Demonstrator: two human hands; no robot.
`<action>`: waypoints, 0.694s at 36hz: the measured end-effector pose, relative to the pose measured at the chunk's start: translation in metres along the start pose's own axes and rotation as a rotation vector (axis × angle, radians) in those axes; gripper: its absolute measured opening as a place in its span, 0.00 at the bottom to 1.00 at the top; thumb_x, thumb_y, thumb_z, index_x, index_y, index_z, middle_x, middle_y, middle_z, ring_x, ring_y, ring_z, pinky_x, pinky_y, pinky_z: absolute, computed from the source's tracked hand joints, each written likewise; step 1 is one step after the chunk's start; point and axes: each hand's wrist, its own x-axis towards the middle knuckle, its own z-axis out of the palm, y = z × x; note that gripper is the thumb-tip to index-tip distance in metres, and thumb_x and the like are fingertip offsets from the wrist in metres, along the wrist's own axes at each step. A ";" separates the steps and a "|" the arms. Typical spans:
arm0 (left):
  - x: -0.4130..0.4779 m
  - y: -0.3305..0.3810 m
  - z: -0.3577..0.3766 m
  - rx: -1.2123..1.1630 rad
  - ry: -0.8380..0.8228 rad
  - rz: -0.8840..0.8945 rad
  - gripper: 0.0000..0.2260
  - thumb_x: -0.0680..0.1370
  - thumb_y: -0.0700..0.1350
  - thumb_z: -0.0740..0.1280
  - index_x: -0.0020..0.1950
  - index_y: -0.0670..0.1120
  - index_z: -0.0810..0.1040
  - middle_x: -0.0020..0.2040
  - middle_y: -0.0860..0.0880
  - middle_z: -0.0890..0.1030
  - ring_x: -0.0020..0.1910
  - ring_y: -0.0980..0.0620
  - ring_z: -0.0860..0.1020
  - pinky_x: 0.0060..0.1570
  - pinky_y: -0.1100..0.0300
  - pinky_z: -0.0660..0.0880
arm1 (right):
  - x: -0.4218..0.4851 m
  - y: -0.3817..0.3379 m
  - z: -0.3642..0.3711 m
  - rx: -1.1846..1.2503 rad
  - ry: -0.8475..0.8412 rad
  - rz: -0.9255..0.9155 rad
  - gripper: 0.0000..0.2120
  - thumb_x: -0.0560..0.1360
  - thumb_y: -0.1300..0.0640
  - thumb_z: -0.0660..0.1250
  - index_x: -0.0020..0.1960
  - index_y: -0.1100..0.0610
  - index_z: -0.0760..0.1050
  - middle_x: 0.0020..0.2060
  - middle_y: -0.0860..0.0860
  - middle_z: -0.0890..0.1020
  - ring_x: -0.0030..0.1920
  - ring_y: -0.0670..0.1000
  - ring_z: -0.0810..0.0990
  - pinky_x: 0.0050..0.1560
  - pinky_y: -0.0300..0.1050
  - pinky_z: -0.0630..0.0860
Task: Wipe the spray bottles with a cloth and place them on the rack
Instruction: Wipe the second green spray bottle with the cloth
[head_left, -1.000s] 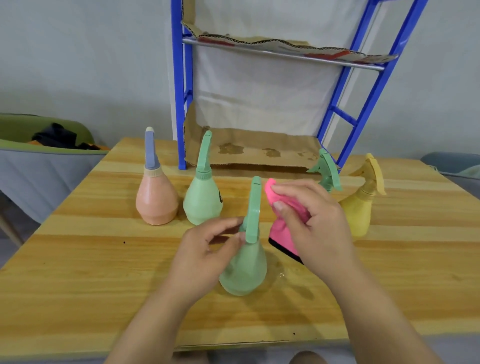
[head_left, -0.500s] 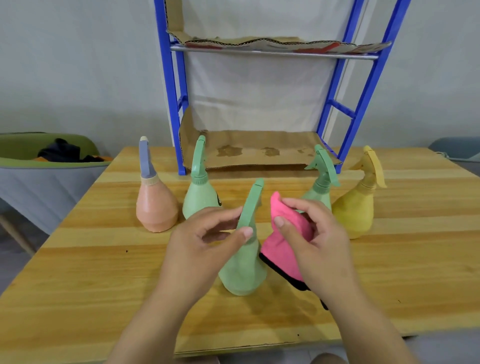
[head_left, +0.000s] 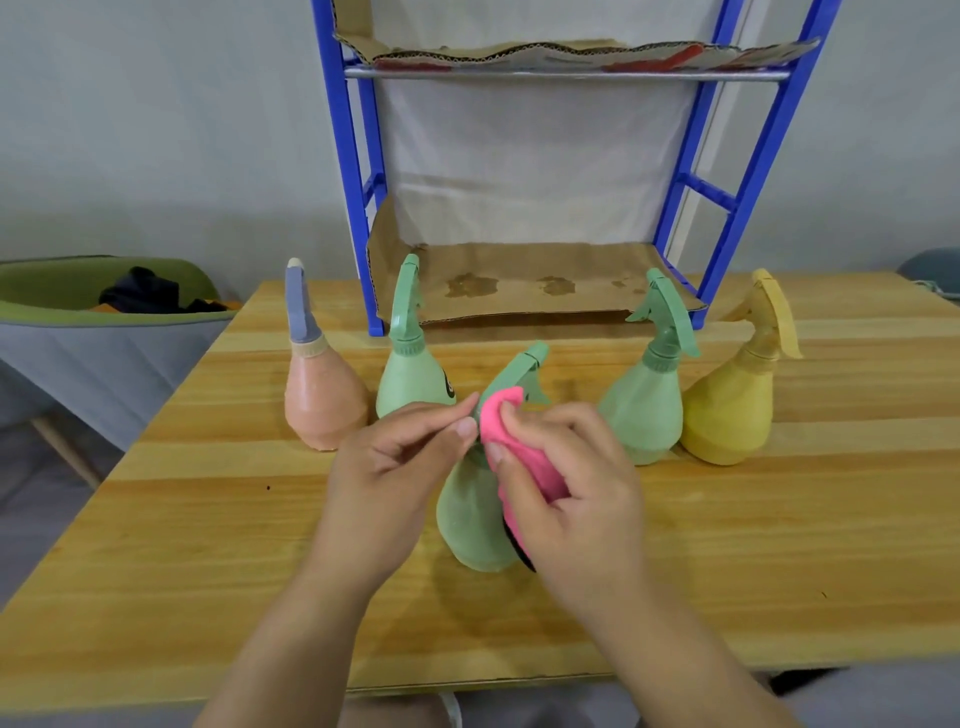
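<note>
A pale green spray bottle (head_left: 470, 525) stands on the wooden table (head_left: 182, 545) in front of me, its nozzle leaning right. My left hand (head_left: 395, 467) pinches its neck from the left. My right hand (head_left: 566, 493) presses a pink cloth (head_left: 511, 441) against the bottle's neck and right side. Behind stand an orange bottle with a blue-grey head (head_left: 321, 395), a green bottle (head_left: 410, 379), another green bottle (head_left: 647, 415) and a yellow bottle (head_left: 727, 415). The blue rack (head_left: 727, 197) rises at the table's back, its lower shelf lined with brown cardboard (head_left: 524, 283).
The rack's upper shelf (head_left: 566, 75) carries torn cardboard. A green and grey chair (head_left: 78, 322) with dark clothing on it stands to the left of the table. A grey wall lies behind.
My right hand has brought the pink cloth up against the bottle's neck. The bottle has tilted so that its nozzle leans right. My view has shifted upward toward the rack.
</note>
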 end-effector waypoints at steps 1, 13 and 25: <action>0.000 0.000 0.000 -0.014 0.003 -0.003 0.09 0.73 0.39 0.69 0.50 0.48 0.84 0.47 0.44 0.85 0.50 0.48 0.83 0.52 0.58 0.79 | -0.002 0.000 0.000 0.008 -0.011 -0.024 0.10 0.73 0.65 0.69 0.54 0.64 0.80 0.45 0.47 0.75 0.44 0.43 0.76 0.46 0.32 0.72; -0.002 0.000 0.003 -0.026 0.040 0.001 0.11 0.69 0.42 0.68 0.48 0.53 0.84 0.44 0.51 0.86 0.48 0.55 0.83 0.50 0.61 0.79 | -0.001 0.015 -0.012 -0.012 0.005 0.235 0.12 0.70 0.63 0.73 0.53 0.57 0.82 0.44 0.44 0.78 0.47 0.36 0.77 0.48 0.26 0.71; -0.001 -0.002 0.005 0.028 -0.012 0.061 0.08 0.67 0.49 0.72 0.45 0.58 0.84 0.42 0.55 0.85 0.43 0.58 0.82 0.44 0.65 0.78 | -0.015 0.011 -0.003 -0.029 -0.035 0.002 0.10 0.70 0.67 0.73 0.52 0.64 0.82 0.43 0.55 0.80 0.45 0.46 0.80 0.47 0.36 0.76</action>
